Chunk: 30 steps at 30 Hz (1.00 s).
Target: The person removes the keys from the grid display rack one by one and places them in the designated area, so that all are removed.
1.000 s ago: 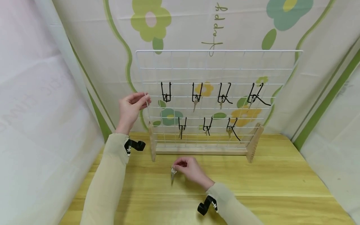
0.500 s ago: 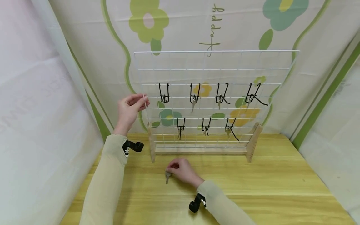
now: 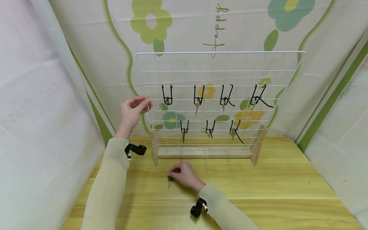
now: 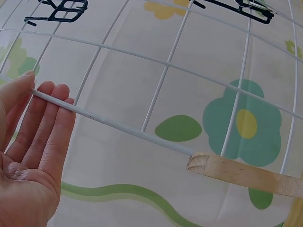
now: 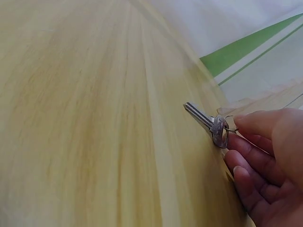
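A white wire grid rack (image 3: 219,52) stands upright on the table. My left hand (image 3: 132,111) pinches its left side wire between thumb and fingers; in the left wrist view, the fingertips lie behind that wire (image 4: 123,126). In front of the rack, low over the table, my right hand (image 3: 185,175) pinches a small ring with a silver key (image 5: 201,116) hanging from it. In the right wrist view the key's blade points away from the fingers. Black hooks (image 3: 167,95) hang on the grid in two rows. Keys (image 3: 197,107) hang from several of them; on the upper left hook I see none.
The rack has a wooden base (image 3: 204,155) with slanted end posts (image 3: 258,145). Under it is a wood-grain table (image 3: 287,182). Floral cloth (image 3: 95,41) walls close off the back and both sides.
My right hand has moved left with the key and has nearly stopped over the last half second. My left hand keeps its hold on the rack; the whole view shifted slightly.
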Tool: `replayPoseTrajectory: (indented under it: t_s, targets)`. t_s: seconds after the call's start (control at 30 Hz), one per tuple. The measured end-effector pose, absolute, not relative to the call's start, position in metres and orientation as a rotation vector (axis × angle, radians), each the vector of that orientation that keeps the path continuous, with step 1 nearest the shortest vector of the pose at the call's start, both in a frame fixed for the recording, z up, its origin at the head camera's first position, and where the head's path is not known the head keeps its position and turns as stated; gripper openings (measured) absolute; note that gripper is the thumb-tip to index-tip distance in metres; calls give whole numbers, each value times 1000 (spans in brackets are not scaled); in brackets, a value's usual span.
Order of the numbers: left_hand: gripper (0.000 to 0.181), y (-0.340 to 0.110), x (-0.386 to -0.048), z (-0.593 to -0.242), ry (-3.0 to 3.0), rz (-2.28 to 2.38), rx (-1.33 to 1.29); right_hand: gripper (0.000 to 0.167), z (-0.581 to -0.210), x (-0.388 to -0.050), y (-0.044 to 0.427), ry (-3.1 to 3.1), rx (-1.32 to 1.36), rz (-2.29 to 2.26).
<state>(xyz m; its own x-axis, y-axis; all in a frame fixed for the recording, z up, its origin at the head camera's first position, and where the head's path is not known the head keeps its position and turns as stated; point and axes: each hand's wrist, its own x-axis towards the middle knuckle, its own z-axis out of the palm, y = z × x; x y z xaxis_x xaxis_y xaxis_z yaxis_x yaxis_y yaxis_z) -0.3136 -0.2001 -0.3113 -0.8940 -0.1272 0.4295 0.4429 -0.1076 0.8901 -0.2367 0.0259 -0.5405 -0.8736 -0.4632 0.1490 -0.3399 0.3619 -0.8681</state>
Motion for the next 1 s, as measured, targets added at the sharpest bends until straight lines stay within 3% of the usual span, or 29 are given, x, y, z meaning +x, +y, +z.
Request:
replayPoseTrajectory:
  t_s: [0.53,0.73,1.0]
  targets:
    - [24,-202,-313,-313,-1832,-2004,-348,4,-540,-238,23,2505,-667,-1529]
    - [25,-202,-314,-312,-1843,-2004,-341,14,-537,-238,30,2440,-659,-1602]
    - [25,-202,-311,-312,-1864,-1996,-329,19,-492,-230,47,2384,-671,-1769]
